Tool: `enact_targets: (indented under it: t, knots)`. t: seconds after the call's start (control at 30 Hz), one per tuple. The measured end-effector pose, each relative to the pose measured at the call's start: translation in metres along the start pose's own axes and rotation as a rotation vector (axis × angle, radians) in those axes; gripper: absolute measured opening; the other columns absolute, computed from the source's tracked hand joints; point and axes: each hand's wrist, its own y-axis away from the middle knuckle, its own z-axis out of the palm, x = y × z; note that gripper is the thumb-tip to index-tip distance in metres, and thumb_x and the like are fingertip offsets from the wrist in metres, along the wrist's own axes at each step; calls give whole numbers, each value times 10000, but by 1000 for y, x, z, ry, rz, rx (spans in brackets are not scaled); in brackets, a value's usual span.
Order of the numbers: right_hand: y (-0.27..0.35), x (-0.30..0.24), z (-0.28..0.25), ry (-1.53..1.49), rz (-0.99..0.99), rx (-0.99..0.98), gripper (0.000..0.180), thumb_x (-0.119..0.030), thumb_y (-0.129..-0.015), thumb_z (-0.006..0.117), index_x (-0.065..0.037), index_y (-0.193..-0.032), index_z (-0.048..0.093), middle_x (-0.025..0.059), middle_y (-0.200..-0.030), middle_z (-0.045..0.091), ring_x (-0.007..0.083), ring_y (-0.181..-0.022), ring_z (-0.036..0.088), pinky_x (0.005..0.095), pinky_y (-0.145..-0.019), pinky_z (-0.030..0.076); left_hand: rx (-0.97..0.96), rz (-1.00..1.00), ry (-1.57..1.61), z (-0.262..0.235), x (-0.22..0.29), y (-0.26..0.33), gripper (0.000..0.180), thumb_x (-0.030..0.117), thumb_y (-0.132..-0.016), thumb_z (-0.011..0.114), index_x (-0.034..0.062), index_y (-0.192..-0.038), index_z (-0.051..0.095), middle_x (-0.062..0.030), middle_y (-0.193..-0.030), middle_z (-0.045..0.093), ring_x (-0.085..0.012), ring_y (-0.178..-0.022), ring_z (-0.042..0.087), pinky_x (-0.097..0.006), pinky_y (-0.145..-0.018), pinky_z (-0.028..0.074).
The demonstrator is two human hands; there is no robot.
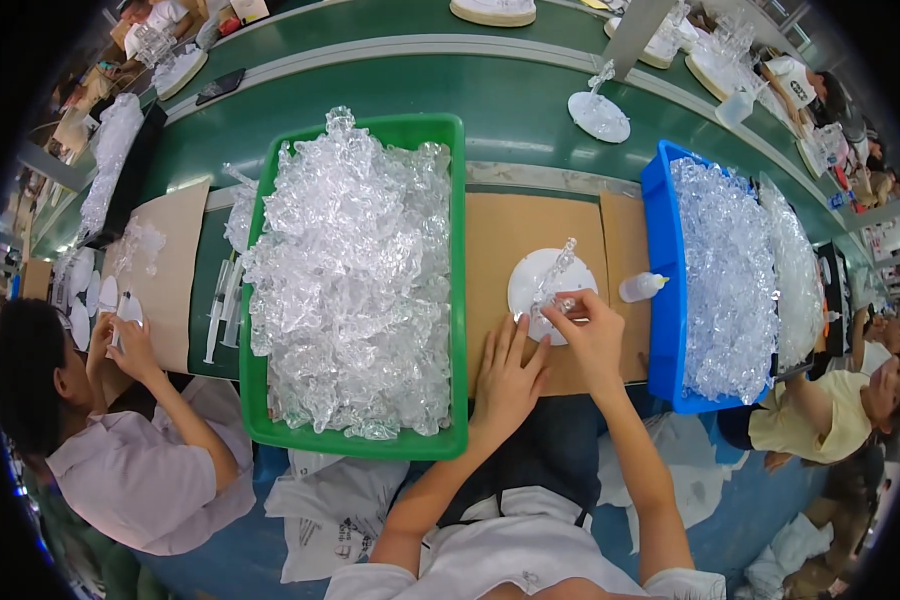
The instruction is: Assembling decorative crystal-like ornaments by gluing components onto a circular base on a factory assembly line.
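A round white disc (532,272) lies on a cardboard sheet in front of me, with clear plastic pieces (564,258) standing on it. My right hand (595,338) pinches a small clear plastic piece (560,304) over the disc's right side; the fingers partly cover it. My left hand (510,378) rests at the disc's near left edge, its fingers stretched out and holding nothing. Right of the disc, a small white squeeze bottle (641,287) with a yellowish tip lies on its side.
A green bin (458,300) heaped with clear plastic pieces stands left of my cardboard (490,225). On the right is a blue bin (667,270) of similar pieces. A finished-looking white disc (599,118) sits on the far green surface. A co-worker (150,450) works at left; syringes (218,312) lie nearby.
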Motion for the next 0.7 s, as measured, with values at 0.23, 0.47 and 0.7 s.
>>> enact_targets:
  t: [0.23,0.47,0.7]
  knots:
    - [0,6,18,211,-138,38,238,-155,-774,743,11,-886,613,121,-705,667,177,-637,670,274,-587,522,26,-29,8,2,2,3,381,219,-868,595,81,-1223,577,-242,-1404,369,-378,-1358,282,-581,-1073,240]
    - [6,3,28,305,-176,88,244,-177,-777,733,-4,-889,602,139,-709,664,243,-645,680,308,-588,528,26,-40,11,4,-1,4,409,249,-872,598,153,-1268,560,-267,-1447,246,-421,-1369,218,-612,-1065,208]
    - [-4,4,21,275,-232,35,248,-145,-777,751,18,-849,578,126,-670,661,169,-598,669,263,-554,520,-24,-20,-77,2,-4,2,420,275,-887,576,216,-1300,531,-284,-1456,224,-419,-1379,199,-638,-1061,180]
